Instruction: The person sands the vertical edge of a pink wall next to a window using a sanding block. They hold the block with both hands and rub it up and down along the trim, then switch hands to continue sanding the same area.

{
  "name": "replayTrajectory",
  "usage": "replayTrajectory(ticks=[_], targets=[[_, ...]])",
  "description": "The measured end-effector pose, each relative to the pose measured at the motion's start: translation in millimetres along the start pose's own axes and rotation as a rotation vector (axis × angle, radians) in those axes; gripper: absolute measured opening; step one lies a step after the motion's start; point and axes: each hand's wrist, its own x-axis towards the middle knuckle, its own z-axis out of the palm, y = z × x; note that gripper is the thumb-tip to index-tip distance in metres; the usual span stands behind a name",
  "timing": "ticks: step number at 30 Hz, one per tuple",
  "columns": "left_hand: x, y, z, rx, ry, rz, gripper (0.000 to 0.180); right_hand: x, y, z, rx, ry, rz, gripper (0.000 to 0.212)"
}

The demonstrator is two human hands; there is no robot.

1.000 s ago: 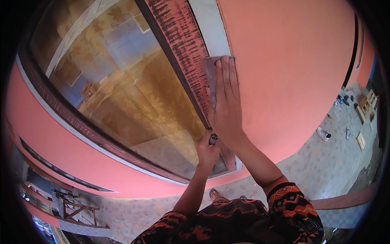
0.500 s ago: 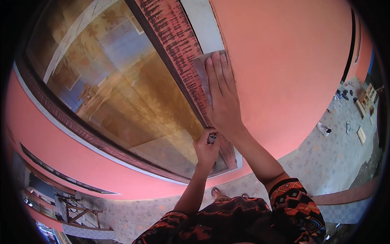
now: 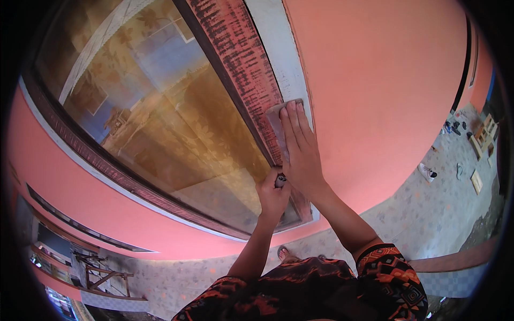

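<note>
My right hand [image 3: 303, 155] presses a greyish-brown sheet of sandpaper [image 3: 277, 124] flat against the white trim strip [image 3: 278, 43] beside the window frame. Its fingers lie straight and together over the sheet, whose left part overlaps the frame's edge. Just below, my left hand [image 3: 273, 195] is closed at the lower part of the frame. A dark, round-ended thing [image 3: 280, 181] shows in its grip; its kind is unclear. The wooden window frame [image 3: 235, 53] is red-pink with dark streaks of worn paint.
Left of the frame is a window pane [image 3: 176, 117] with a patterned curtain behind. A salmon-pink wall [image 3: 375, 96] spreads to the right. On the tiled floor [image 3: 407, 219] lie a shoe [image 3: 427, 172], a sandal [image 3: 459, 171] and wood pieces [image 3: 483, 136]. A wooden trestle [image 3: 107, 275] stands lower left.
My right hand and the sandpaper have slid down along the white trim, nearer my left hand, uncovering more of the strip above. The left hand has barely moved.
</note>
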Motion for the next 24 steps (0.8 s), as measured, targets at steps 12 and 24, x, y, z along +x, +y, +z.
replayTrajectory(ticks=[12,24], targets=[[-0.2,0.0,2.8,-0.010,0.007,-0.023,0.019,15.7,3.3,9.0,-0.032,-0.003,-0.014,0.059],[-1.0,-2.8,4.1,-0.027,0.029,-0.018,0.017,41.2,-2.4,3.7,0.004,0.023,-0.029,0.063]])
